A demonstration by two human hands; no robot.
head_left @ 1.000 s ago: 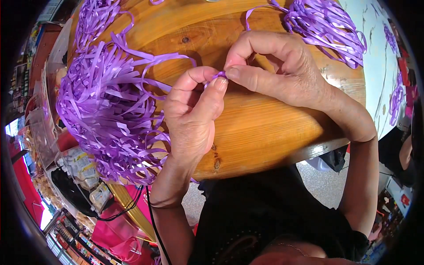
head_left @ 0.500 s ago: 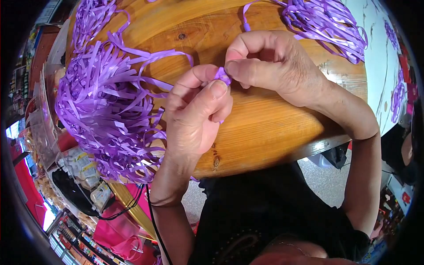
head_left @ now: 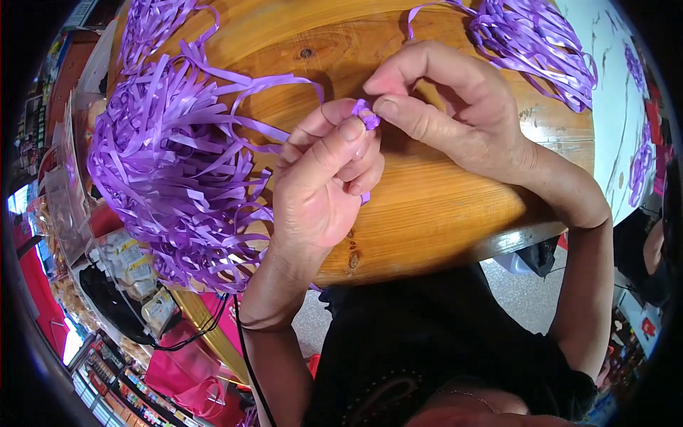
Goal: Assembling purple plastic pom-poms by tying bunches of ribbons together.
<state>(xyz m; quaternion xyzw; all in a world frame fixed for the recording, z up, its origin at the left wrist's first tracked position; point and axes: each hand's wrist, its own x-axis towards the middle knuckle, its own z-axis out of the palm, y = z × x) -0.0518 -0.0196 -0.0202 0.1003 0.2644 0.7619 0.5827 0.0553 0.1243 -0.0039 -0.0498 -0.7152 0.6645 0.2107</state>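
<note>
My left hand (head_left: 316, 181) pinches a small bunched piece of purple ribbon (head_left: 368, 117) between thumb and index finger, above the wooden table. A bit of purple shows below its curled fingers. My right hand (head_left: 477, 124) is just to the right of the bunched ribbon, thumb and index finger curved with a gap between their tips. The right thumb tip is close beside the ribbon; whether it touches cannot be made out. To the left lies a big heap of purple ribbon strips (head_left: 171, 171), from which loops reach toward my left hand.
Another bundle of purple ribbon (head_left: 533, 46) lies at the far right of the wooden table (head_left: 427, 220). Beyond it is a white marbled surface (head_left: 605, 92) with more purple ribbon. Clear plastic containers and packets (head_left: 128, 263) stand left of the table. A black cord (head_left: 245, 349) hangs by my left forearm.
My right thumb and index finger have opened apart and drawn slightly off the bunched ribbon. My left hand, still pinching it, has shifted a little to the right; the view has moved slightly.
</note>
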